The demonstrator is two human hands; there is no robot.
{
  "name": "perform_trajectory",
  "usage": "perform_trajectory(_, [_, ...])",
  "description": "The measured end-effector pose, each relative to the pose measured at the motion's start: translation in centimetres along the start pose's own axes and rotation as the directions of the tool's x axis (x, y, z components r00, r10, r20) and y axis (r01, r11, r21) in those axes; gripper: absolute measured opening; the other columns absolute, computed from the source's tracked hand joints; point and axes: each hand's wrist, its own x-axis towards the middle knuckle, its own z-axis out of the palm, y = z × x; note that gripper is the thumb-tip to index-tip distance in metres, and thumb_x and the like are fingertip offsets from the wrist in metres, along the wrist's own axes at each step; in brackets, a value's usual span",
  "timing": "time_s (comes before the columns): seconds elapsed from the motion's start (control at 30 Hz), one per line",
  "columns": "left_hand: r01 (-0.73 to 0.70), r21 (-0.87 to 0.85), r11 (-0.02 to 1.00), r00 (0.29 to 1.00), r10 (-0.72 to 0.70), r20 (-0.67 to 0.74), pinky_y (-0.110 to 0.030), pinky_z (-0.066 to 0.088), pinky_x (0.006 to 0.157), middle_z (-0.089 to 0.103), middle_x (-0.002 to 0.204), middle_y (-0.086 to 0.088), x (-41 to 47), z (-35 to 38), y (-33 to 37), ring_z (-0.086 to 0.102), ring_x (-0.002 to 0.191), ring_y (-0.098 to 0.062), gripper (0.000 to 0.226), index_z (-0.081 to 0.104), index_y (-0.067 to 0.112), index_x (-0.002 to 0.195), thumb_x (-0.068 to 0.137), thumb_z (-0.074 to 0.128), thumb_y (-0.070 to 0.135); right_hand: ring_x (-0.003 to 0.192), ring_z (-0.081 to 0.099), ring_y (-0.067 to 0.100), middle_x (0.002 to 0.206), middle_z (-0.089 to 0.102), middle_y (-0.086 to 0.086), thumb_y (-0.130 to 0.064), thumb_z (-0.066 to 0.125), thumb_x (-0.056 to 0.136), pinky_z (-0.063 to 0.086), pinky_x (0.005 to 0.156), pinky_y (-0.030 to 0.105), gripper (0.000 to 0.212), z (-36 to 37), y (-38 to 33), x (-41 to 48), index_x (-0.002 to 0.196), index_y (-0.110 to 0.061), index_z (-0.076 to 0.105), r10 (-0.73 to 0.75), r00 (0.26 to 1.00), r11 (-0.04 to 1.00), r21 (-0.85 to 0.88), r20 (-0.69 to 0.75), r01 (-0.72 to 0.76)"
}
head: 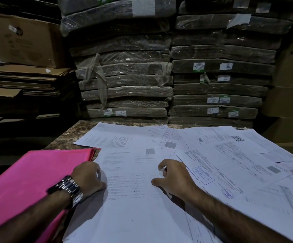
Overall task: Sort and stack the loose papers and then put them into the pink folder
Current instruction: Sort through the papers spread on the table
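1. Forearms enter from the bottom edge, the left one lying over the near right part of the pink folder (33, 172), with a metal wristwatch (68, 188) above the folder's right side.
2. That folder lies closed and flat on the marble-patterned table (72, 135).
3. Just right of the folder, touching its right edge, lies a large printed sheet (130, 181) with handwritten marks down its middle.
4. At the folder's far right corner the left hand (88, 176) sits knuckles up on the sheet's left edge. Its fingers are curled under and hidden, so I cannot tell whether they pinch the paper.
5. Further right of the folder, the right hand (173, 176) rests on the same sheet, thumb tip down on the paper and forefinger loosely hooked. The grip is slack, and nothing shows between thumb and finger.
6. Right of the folder and beyond it, the loose papers (229, 155) are spread unsorted and overlapping, some with stamps and square codes.
7. Beyond the folder, past the table's far edge, stand two stacks of plastic-wrapped bundles (124, 76) with white labels.
8. Beyond and left of the folder lie flattened cardboard (19, 78) and a brown box (25, 39).
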Motion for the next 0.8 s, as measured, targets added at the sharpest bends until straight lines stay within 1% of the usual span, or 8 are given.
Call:
perform_trajectory(0.1, [0.004,0.010,1.000,1.000,-0.004,0.009,-0.017,0.033,0.055,0.053,0.084,0.007,0.0,-0.1,0.1,0.050,0.080,-0.012,0.027,0.065,0.016,0.095,0.078,0.072,0.036,0.097,0.058,0.014,0.097,0.056,-0.006,-0.032,0.081,0.072,0.051,0.079,0.024,0.051,0.0,-0.1,0.1,0.116,-0.014,0.062,0.004,1.000,1.000,0.005,0.002,-0.004])
perform_trajectory(0.2, [0.006,-0.003,1.000,1.000,-0.006,0.018,-0.019,0.039,0.057,0.057,0.083,0.006,0.0,-0.2,0.0,0.053,0.078,-0.013,0.024,0.065,0.016,0.091,0.076,0.073,0.034,0.089,0.053,0.012,0.094,0.055,-0.005,-0.031,0.081,0.072,0.044,0.072,0.021,0.050,0.1,0.0,0.1,0.114,-0.013,0.063,-0.006,1.000,1.000,-0.006,-0.006,0.006])
perform_trajectory(0.3, [0.000,0.008,1.000,0.999,0.000,0.039,-0.019,0.039,0.055,0.058,0.076,0.007,0.2,-0.2,-0.1,0.053,0.072,-0.012,0.020,0.066,0.017,0.084,0.075,0.073,0.033,0.087,0.052,0.010,0.091,0.055,-0.006,-0.030,0.081,0.072,0.047,0.073,0.021,0.046,0.2,0.1,0.1,0.112,-0.011,0.065,-0.015,1.000,1.000,-0.008,-0.017,0.015])
perform_trajectory(0.47, [0.010,0.022,1.000,0.998,-0.011,0.064,-0.018,0.040,0.055,0.062,0.083,0.004,0.3,-0.4,0.2,0.052,0.072,-0.011,0.025,0.071,0.013,0.094,0.077,0.073,0.031,0.078,0.050,0.009,0.082,0.054,-0.006,-0.027,0.082,0.072,0.044,0.068,0.019,0.039,0.3,0.1,0.2,0.103,-0.008,0.069,-0.007,1.000,1.000,0.009,-0.015,0.007])
perform_trajectory(0.57, [0.002,0.103,0.995,1.000,-0.005,0.030,-0.020,0.038,0.056,0.055,0.077,0.006,0.2,-0.5,0.6,0.051,0.073,-0.013,0.023,0.064,0.015,0.084,0.077,0.071,0.036,0.076,0.052,0.009,0.080,0.056,-0.006,-0.026,0.081,0.072,0.044,0.064,0.019,0.035,-0.2,0.2,0.2,0.100,-0.008,0.069,0.007,1.000,1.000,0.020,-0.019,-0.007])
perform_trajectory(0.63, [-0.019,0.140,0.990,1.000,0.022,-0.021,-0.024,0.045,0.066,0.058,0.086,0.004,0.4,-0.4,1.3,0.056,0.082,-0.016,0.026,0.063,0.016,0.092,0.079,0.067,0.038,0.078,0.056,0.010,0.080,0.058,-0.005,-0.026,0.080,0.072,0.046,0.065,0.019,0.033,-0.8,0.5,0.2,0.098,-0.010,0.070,0.037,0.999,0.999,0.034,-0.039,-0.036])
perform_trajectory(0.7, [-0.051,0.086,0.995,0.998,0.054,-0.035,-0.030,0.050,0.085,0.061,0.113,-0.002,0.7,-0.3,2.7,0.059,0.102,-0.019,0.041,0.060,0.015,0.116,0.083,0.064,0.038,0.083,0.061,0.011,0.084,0.064,-0.003,-0.028,0.079,0.072,0.051,0.070,0.021,0.033,-1.7,1.0,0.1,0.099,-0.013,0.069,0.085,0.995,0.996,0.045,-0.053,-0.083])
perform_trajectory(0.8, [-0.159,0.002,0.987,0.987,0.159,-0.010,-0.030,0.042,0.100,0.052,0.135,-0.004,1.3,0.0,6.1,0.050,0.122,-0.021,0.051,0.051,0.016,0.131,0.086,0.060,0.039,0.086,0.065,0.013,0.090,0.070,0.001,-0.031,0.081,0.073,0.053,0.074,0.024,0.035,-3.5,2.2,-0.2,0.101,-0.014,0.071,0.157,0.985,0.987,0.041,-0.076,-0.155])
